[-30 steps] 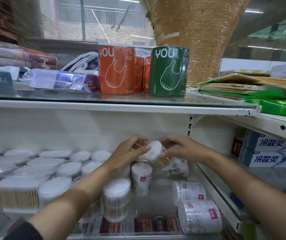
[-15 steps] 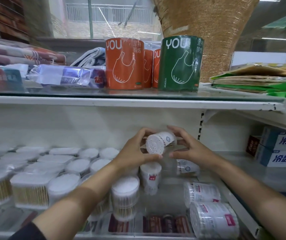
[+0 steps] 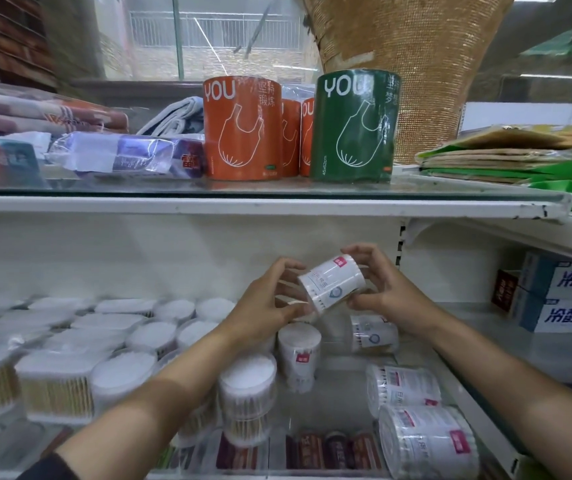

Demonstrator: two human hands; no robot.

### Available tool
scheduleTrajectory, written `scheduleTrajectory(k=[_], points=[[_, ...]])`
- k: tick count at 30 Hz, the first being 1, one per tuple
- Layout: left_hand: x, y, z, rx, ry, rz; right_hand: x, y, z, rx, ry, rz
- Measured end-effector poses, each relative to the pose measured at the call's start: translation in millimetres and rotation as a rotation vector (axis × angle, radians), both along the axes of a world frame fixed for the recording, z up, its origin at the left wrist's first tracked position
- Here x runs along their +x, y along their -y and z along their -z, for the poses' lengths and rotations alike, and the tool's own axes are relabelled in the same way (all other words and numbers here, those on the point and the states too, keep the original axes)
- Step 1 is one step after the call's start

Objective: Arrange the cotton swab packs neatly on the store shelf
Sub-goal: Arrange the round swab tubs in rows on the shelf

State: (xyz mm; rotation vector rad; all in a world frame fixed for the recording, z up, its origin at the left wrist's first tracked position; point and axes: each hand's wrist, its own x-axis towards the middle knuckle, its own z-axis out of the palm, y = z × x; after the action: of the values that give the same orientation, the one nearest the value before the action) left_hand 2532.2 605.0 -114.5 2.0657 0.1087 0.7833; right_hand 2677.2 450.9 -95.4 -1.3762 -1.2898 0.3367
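White swab pack (image 3: pixel 331 282) tilted between both hands (image 3: pixel 326 296)

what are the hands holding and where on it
One round cotton swab pack, tilted, held above the shelf: left hand at its lower end, right hand at its upper end.

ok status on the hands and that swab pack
Left hand and right hand both grip one swab pack, tilted, above shelf. Three packs lie toppled at right.

Orange roll (image 3: pixel 242 128), green roll (image 3: pixel 354 126), white-labelled swab pack (image 3: pixel 331 283).
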Motion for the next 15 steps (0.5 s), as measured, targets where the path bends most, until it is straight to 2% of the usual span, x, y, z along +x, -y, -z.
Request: scheduleTrajectory(k=[7, 15], points=[[-8.0, 4.2, -5.5, -0.220, 0.007, 0.167, 1.3, -2.9, 3.4, 0.029, 0.040, 0.020], [-8.1, 8.0, -5.8, -0.233, 0.016, 0.109, -3.8, -2.6, 2.3, -0.005, 0.071, 0.010]])
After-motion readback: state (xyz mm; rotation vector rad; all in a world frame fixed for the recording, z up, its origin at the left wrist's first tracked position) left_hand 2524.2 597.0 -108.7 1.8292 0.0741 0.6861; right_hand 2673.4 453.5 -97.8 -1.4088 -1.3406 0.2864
